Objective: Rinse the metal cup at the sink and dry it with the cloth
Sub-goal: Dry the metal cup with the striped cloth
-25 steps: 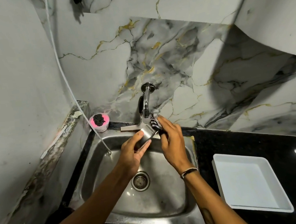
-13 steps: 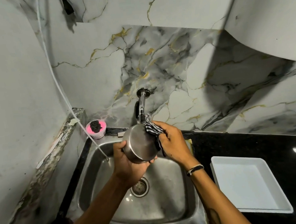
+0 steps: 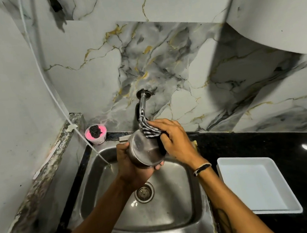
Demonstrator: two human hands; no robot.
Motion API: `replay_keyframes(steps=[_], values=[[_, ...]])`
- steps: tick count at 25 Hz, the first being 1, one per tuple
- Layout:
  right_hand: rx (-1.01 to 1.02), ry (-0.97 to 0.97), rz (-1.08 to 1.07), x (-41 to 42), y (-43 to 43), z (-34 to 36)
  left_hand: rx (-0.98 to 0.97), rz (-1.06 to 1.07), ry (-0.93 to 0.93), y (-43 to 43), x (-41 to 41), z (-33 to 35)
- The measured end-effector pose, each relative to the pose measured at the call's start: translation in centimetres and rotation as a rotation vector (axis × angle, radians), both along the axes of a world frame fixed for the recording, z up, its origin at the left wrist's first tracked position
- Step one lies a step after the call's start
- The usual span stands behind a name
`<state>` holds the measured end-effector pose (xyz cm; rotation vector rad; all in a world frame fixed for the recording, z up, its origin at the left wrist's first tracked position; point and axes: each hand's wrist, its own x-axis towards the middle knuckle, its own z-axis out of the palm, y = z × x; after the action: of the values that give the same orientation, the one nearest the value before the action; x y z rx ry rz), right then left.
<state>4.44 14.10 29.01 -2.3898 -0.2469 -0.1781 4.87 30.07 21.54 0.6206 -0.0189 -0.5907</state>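
My left hand (image 3: 130, 165) grips the metal cup (image 3: 145, 150) from below and holds it on its side above the steel sink (image 3: 185, 215), its round base facing me. A black-and-white striped cloth (image 3: 149, 129) is pressed against the cup's upper right side by my right hand (image 3: 172, 137). Part of the cloth runs down between my right palm and the cup. The cup's mouth is turned away and hidden. The chrome tap (image 3: 142, 103) sticks out of the wall just behind the cloth; no water shows.
A pink tub with a dark scrubber (image 3: 95, 133) sits at the sink's back left corner. A thin white hose (image 3: 51, 89) drops along the left wall into the basin. A white tray (image 3: 254, 185) lies on the black counter (image 3: 265, 144) to the right.
The cup has turned from tilted under the tap to lying on its side with its base toward me. My right hand has kept the cloth on it and shifted over its upper side.
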Motion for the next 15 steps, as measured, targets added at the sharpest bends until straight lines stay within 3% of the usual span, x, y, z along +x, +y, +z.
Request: replay_keyframes(steps=[3, 5, 8, 9, 11, 13, 15], values=[[-0.172, -0.182, 0.171, -3.3, 2.2, -1.4, -0.111, 0.074, 0.095, 0.0, 1.0, -0.5], [-0.259, -0.195, 0.237, -5.6, 1.8, -2.6, -0.029, 0.07, 0.127, 0.4, 1.9, -0.8], [-0.229, -0.102, -0.012, -3.3, 0.9, -1.9, 0.074, 0.048, 0.269, 0.3, 1.7, -1.2], [-0.224, -0.084, -0.047, -2.8, 1.6, -1.2, -0.017, 0.002, 0.336, 0.3, 1.5, -2.2], [-0.25, -0.207, 0.049, -3.9, 4.0, -1.3, -0.092, -0.041, 0.377, 0.0, 2.3, -4.1], [-0.292, -0.276, 0.201, -6.2, 3.5, -2.1, -0.036, 0.042, 0.342, 0.3, 2.7, -4.3], [-0.281, -0.213, 0.118, -5.6, 1.4, -1.5, -0.031, 0.076, 0.11, 0.3, 1.2, -2.0]])
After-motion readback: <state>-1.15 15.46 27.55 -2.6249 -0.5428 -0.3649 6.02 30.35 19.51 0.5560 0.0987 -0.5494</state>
